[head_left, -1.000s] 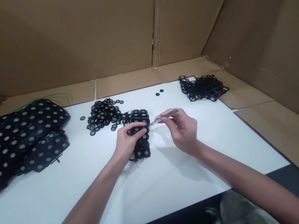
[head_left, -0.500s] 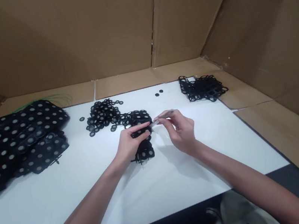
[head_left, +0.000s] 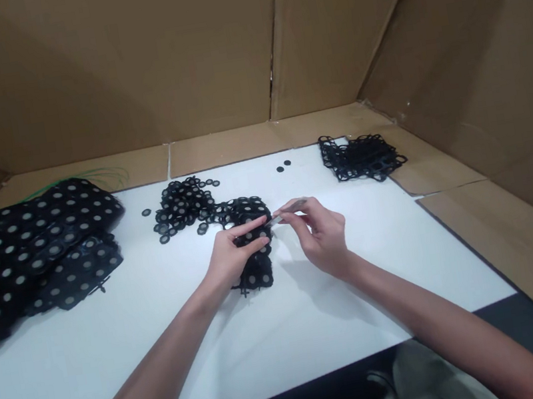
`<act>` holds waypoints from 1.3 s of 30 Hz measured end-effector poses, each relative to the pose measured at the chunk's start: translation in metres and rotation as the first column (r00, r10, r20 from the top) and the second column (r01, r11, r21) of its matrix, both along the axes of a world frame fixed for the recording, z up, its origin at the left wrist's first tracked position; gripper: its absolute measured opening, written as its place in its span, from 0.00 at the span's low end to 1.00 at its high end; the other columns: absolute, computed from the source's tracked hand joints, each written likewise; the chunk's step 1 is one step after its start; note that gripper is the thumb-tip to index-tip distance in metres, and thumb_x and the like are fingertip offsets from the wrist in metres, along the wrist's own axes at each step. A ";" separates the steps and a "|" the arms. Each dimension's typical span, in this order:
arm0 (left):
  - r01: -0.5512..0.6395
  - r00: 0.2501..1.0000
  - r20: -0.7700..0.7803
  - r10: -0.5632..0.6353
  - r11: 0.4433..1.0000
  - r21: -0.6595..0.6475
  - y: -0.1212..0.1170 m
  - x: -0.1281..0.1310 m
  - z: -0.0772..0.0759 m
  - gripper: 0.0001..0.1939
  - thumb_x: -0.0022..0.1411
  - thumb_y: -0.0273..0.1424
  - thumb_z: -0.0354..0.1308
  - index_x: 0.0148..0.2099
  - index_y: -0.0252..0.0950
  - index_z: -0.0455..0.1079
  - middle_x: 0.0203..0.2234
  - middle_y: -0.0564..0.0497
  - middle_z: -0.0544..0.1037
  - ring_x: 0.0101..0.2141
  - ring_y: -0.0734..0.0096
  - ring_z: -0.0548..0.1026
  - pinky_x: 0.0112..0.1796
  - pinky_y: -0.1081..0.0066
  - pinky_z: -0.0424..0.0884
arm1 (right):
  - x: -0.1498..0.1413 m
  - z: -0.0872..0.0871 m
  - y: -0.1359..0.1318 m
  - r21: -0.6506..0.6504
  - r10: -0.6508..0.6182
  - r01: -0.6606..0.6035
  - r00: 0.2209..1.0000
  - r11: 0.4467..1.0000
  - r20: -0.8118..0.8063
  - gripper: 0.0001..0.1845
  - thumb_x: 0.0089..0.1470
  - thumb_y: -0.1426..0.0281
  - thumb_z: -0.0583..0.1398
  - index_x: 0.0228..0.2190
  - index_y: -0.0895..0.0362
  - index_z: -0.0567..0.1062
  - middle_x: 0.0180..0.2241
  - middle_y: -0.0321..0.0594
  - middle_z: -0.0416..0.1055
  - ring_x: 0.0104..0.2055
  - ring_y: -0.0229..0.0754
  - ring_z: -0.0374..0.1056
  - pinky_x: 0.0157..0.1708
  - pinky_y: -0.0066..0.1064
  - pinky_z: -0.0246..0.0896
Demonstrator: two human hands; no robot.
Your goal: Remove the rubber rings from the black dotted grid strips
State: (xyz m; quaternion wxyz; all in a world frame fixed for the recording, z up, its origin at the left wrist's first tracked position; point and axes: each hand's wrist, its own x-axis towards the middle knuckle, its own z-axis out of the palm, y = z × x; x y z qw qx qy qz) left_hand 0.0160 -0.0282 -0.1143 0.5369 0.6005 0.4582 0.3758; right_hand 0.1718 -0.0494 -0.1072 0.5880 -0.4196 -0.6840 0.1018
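Note:
A black rubbery sheet dotted with grey discs lies in the middle of the white table. Across it, my left hand holds the sheet down, index finger and thumb stretched along its right side with a small gap between them. Pinched in my right hand is a slim silvery metal tool, its tip touching the sheet's right edge beside my left fingertip. Whether the tool is a knife or tweezers I cannot tell. Just behind and left sits a pile of loose black rings with grey centres.
A large stack of black dotted sheets covers the table's left side. At the back right is a heap of black looped frames. Two small black discs lie near the back edge. Cardboard walls stand around the white table.
The near end of the dotted sheet has shifted slightly and lies flatter. My left thumb has moved a little; my right hand and the tool stay almost in place.

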 end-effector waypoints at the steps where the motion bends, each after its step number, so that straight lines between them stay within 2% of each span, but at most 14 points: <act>1: 0.007 1.000 0.007 -0.007 1.000 -0.006 0.000 0.000 0.000 0.20 0.46 0.32 0.61 0.45 0.40 0.71 0.43 0.51 0.75 0.47 0.64 0.68 0.51 0.64 0.58 | -0.001 0.000 0.000 -0.004 -0.001 0.001 1.000 1.000 -0.006 0.05 0.51 0.76 0.53 0.31 0.56 0.67 0.30 0.37 0.70 0.32 0.35 0.69 0.28 0.28 0.72; 5: 0.007 0.998 0.066 -0.003 0.998 -0.057 0.001 0.000 0.000 0.20 0.45 0.33 0.62 0.44 0.40 0.71 0.43 0.51 0.75 0.48 0.62 0.68 0.51 0.64 0.59 | -0.003 0.001 -0.001 0.003 -0.003 0.003 1.000 1.000 0.030 0.05 0.52 0.75 0.53 0.31 0.56 0.68 0.30 0.36 0.70 0.31 0.35 0.69 0.28 0.28 0.72; 13: -0.005 0.995 0.098 0.014 0.995 -0.097 0.003 0.000 -0.006 0.19 0.44 0.33 0.62 0.42 0.42 0.72 0.42 0.51 0.75 0.46 0.61 0.69 0.49 0.61 0.61 | -0.010 0.005 0.000 0.071 -0.037 0.022 0.973 0.997 0.229 0.06 0.53 0.76 0.51 0.31 0.57 0.67 0.27 0.37 0.70 0.30 0.34 0.69 0.28 0.25 0.71; 19: 0.033 0.997 0.065 -0.031 0.999 -0.041 0.004 -0.002 -0.002 0.23 0.44 0.31 0.62 0.46 0.42 0.70 0.45 0.51 0.73 0.49 0.61 0.67 0.51 0.61 0.59 | -0.001 -0.001 0.006 0.065 -0.039 0.027 0.979 0.998 0.201 0.06 0.53 0.76 0.52 0.32 0.57 0.67 0.30 0.38 0.70 0.32 0.35 0.68 0.30 0.26 0.70; 21: 0.053 0.997 0.050 -0.051 0.998 -0.040 0.004 -0.003 0.001 0.25 0.44 0.29 0.62 0.48 0.41 0.68 0.46 0.51 0.73 0.48 0.61 0.67 0.49 0.61 0.60 | 0.003 -0.002 0.008 0.046 -0.061 0.054 0.984 0.997 0.169 0.06 0.53 0.75 0.52 0.32 0.56 0.67 0.30 0.37 0.70 0.32 0.35 0.68 0.30 0.28 0.71; 27: 0.044 0.998 0.056 -0.038 0.992 -0.115 0.001 -0.006 0.001 0.26 0.45 0.29 0.61 0.50 0.41 0.67 0.41 0.50 0.75 0.37 0.65 0.73 0.41 0.63 0.68 | 0.011 -0.004 0.015 -0.071 -0.126 0.125 0.992 0.990 -0.001 0.04 0.53 0.71 0.53 0.30 0.56 0.67 0.28 0.36 0.68 0.30 0.34 0.67 0.29 0.28 0.71; 30: 0.020 0.984 0.179 0.000 0.993 -0.113 0.000 -0.004 -0.002 0.31 0.45 0.29 0.61 0.54 0.42 0.62 0.45 0.49 0.72 0.39 0.66 0.72 0.42 0.64 0.67 | 0.014 -0.003 0.020 -0.169 -0.163 0.138 0.975 0.976 -0.148 0.04 0.52 0.69 0.54 0.29 0.56 0.67 0.28 0.35 0.67 0.30 0.33 0.67 0.30 0.29 0.72; 33: 0.020 0.970 0.243 0.006 0.994 -0.105 -0.002 -0.002 -0.004 0.30 0.47 0.31 0.60 0.55 0.42 0.61 0.48 0.47 0.70 0.43 0.64 0.70 0.43 0.64 0.66 | 0.017 0.000 0.024 -0.251 -0.185 0.106 0.930 0.962 -0.316 0.06 0.50 0.67 0.55 0.28 0.57 0.66 0.27 0.34 0.66 0.29 0.33 0.68 0.30 0.29 0.73; 36: 0.024 0.975 0.222 -0.012 0.998 -0.051 -0.004 -0.002 -0.003 0.24 0.51 0.33 0.56 0.52 0.42 0.64 0.49 0.48 0.69 0.48 0.61 0.66 0.46 0.62 0.63 | 0.019 0.001 0.027 -0.274 -0.199 0.092 0.897 0.957 -0.394 0.07 0.49 0.66 0.57 0.26 0.57 0.65 0.26 0.33 0.66 0.29 0.32 0.67 0.29 0.29 0.73; 39: 0.030 0.989 0.147 -0.033 0.999 0.017 -0.006 -0.004 0.002 0.24 0.53 0.34 0.55 0.53 0.43 0.63 0.49 0.50 0.69 0.48 0.61 0.66 0.46 0.63 0.62 | 0.019 0.002 0.027 -0.266 -0.193 0.088 0.896 0.960 -0.399 0.08 0.48 0.65 0.57 0.26 0.57 0.65 0.27 0.33 0.66 0.29 0.32 0.67 0.29 0.28 0.73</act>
